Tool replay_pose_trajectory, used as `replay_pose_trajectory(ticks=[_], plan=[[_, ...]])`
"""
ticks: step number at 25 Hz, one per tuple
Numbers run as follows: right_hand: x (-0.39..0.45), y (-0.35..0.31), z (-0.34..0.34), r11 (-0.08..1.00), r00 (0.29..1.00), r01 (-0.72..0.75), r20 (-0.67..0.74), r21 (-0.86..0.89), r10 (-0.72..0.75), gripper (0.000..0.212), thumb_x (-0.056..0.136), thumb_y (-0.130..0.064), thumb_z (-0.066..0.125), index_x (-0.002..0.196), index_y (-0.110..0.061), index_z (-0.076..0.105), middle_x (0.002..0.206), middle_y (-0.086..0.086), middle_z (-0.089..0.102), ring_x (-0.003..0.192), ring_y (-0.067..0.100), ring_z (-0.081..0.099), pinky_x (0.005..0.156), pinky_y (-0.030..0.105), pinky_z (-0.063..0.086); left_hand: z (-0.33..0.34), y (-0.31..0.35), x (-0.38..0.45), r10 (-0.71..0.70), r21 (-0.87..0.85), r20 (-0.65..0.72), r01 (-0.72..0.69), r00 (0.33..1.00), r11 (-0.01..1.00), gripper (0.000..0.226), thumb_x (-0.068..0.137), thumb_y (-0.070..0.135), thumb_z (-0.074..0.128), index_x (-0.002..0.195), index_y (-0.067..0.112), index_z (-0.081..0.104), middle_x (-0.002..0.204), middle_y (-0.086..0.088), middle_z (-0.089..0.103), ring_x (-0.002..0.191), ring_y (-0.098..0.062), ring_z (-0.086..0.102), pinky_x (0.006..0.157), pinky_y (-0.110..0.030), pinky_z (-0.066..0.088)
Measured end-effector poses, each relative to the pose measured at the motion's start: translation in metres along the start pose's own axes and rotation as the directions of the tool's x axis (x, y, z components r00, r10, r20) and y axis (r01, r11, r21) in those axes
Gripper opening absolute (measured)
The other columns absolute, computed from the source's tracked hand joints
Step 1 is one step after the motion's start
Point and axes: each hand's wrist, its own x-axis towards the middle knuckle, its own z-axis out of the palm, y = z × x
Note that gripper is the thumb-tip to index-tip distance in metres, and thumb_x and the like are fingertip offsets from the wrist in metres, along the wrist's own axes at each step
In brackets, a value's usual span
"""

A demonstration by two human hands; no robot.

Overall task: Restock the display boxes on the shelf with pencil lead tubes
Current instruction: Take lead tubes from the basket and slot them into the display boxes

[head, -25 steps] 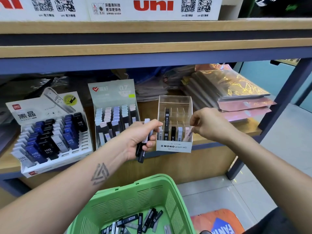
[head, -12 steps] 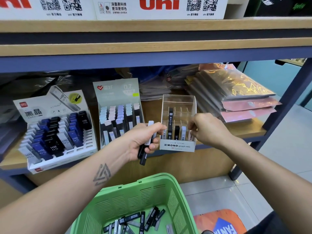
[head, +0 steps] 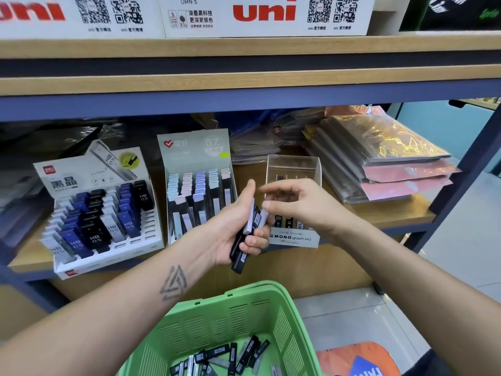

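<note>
L hand [head: 233, 226] grips a small bunch of pencil lead tubes [head: 250, 229], fingers curled round them, thumb up; tubes are black and white, lower ends poke out below the palm. R hand [head: 295, 204] sits just beside it, in front of the clear MONO display box [head: 294, 169]; thumb and index tip close on the top of a white tube in the L bunch, other fingers loosely spread. Looks like a pinch but contact is partly hidden.

MONO box stands on the wood shelf [head: 393, 213], front edge, a few tubes upright in its front slots, mostly hidden behind the hands. Left of it the grey 0.7 display box [head: 195, 156], rows of tubes w/ pale caps. Further left the white HB 0.5 display box [head: 67, 180] w/ blue, black and grey tubes, front slots bare.

Right on the shelf: stack of shiny foil packets [head: 385, 158]. Upper shelf: white uni cartons [head: 263, 14].

Below the hands, green plastic basket [head: 233, 316] w/ loose tubes [head: 230, 356] lying in its bottom.
</note>
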Motion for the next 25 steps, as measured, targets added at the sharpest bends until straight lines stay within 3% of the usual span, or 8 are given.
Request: replay_pose_trajectory(ticks=[3, 8, 11, 14, 16, 19, 22, 25], plan=[[0.002, 0.002, 0.011, 0.993, 0.997, 0.019, 0.069, 0.118, -0.027, 0.025, 0.088, -0.017, 0.078, 0.113, -0.015, 0.076, 0.080, -0.004, 0.072, 0.075, 0.012, 0.062, 0.077, 0.027, 0.052, 0.001, 0.000, -0.001, -0.007, 0.048, -0.055, 0.010, 0.998, 0.999, 0.074, 0.084, 0.082, 0.040, 0.083, 0.009, 0.050, 0.054, -0.002, 0.036, 0.033, -0.009, 0.034, 0.029, -0.015, 0.026], [0.008, 0.010, 0.015, 0.945, 0.999, -0.038, 0.007, 0.324, 0.038, 0.019, 0.080, 0.002, 0.080, 0.098, -0.002, 0.075, 0.084, 0.009, 0.073, 0.077, 0.015, 0.067, 0.076, 0.031, 0.054, 0.000, 0.001, -0.004, -0.014, 0.024, -0.056, 0.016, 0.998, 1.000, 0.077, 0.087, 0.084, 0.029, 0.080, 0.010, 0.048, 0.055, -0.004, 0.038, 0.034, -0.010, 0.034, 0.030, -0.014, 0.026], [0.009, 0.011, 0.010, 0.939, 0.999, -0.036, -0.019, 0.342, 0.046, 0.024, 0.077, 0.010, 0.078, 0.097, -0.003, 0.075, 0.090, 0.014, 0.074, 0.082, 0.018, 0.069, 0.086, 0.033, 0.054, -0.002, 0.002, -0.004, -0.008, -0.013, -0.074, 0.007, 0.997, 1.000, 0.069, 0.094, 0.076, 0.031, 0.082, 0.010, 0.048, 0.056, -0.003, 0.037, 0.033, -0.009, 0.033, 0.028, -0.015, 0.025], [0.006, 0.008, 0.012, 0.973, 0.998, -0.011, 0.063, 0.232, -0.004, 0.031, 0.081, -0.001, 0.080, 0.111, -0.007, 0.074, 0.086, 0.001, 0.073, 0.081, 0.009, 0.065, 0.079, 0.021, 0.052, -0.003, 0.003, -0.002, -0.016, 0.022, -0.114, 0.018, 0.993, 1.000, 0.069, 0.096, 0.074, 0.027, 0.069, 0.013, 0.045, 0.055, -0.002, 0.034, 0.032, -0.009, 0.030, 0.029, -0.013, 0.022], [0.005, 0.007, 0.017, 0.987, 0.997, 0.008, 0.077, 0.160, -0.020, 0.027, 0.081, -0.003, 0.081, 0.108, -0.006, 0.075, 0.083, 0.000, 0.071, 0.077, 0.006, 0.061, 0.075, 0.019, 0.051, -0.004, 0.002, 0.000, -0.035, 0.032, -0.116, 0.039, 0.993, 0.999, 0.073, 0.095, 0.076, 0.025, 0.062, 0.015, 0.043, 0.054, -0.002, 0.033, 0.032, -0.009, 0.029, 0.030, -0.013, 0.021], [0.006, 0.004, 0.016, 0.938, 0.997, -0.029, 0.073, 0.344, 0.003, 0.017, 0.082, 0.005, 0.076, 0.098, 0.003, 0.068, 0.086, 0.012, 0.070, 0.078, 0.015, 0.065, 0.078, 0.027, 0.053, -0.008, 0.004, 0.001, -0.031, 0.001, -0.111, 0.032, 0.993, 0.999, 0.068, 0.097, 0.072, 0.030, 0.068, 0.013, 0.046, 0.056, -0.003, 0.034, 0.033, -0.010, 0.030, 0.030, -0.013, 0.023], [0.009, 0.000, 0.003, 0.790, 0.996, -0.086, 0.025, 0.607, 0.088, 0.014, 0.086, 0.009, 0.067, 0.089, -0.003, 0.061, 0.081, 0.013, 0.068, 0.075, 0.021, 0.067, 0.075, 0.029, 0.054, -0.012, 0.011, -0.002, 0.118, -0.085, -0.126, -0.130, 0.985, 0.988, 0.044, 0.099, 0.054, 0.050, 0.085, 0.011, 0.050, 0.060, -0.005, 0.047, 0.035, -0.009, 0.033, 0.029, -0.016, 0.024], [0.011, 0.003, -0.004, 0.781, 0.991, -0.096, -0.016, 0.617, 0.133, 0.019, 0.087, 0.007, 0.067, 0.081, -0.009, 0.059, 0.081, 0.015, 0.067, 0.075, 0.024, 0.068, 0.073, 0.029, 0.057, -0.015, 0.016, -0.006, 0.318, -0.091, -0.174, -0.337, 0.932, 0.937, 0.024, 0.096, 0.025, 0.065, 0.102, 0.004, 0.057, 0.074, -0.012, 0.063, 0.035, -0.008, 0.034, 0.030, -0.017, 0.024]])
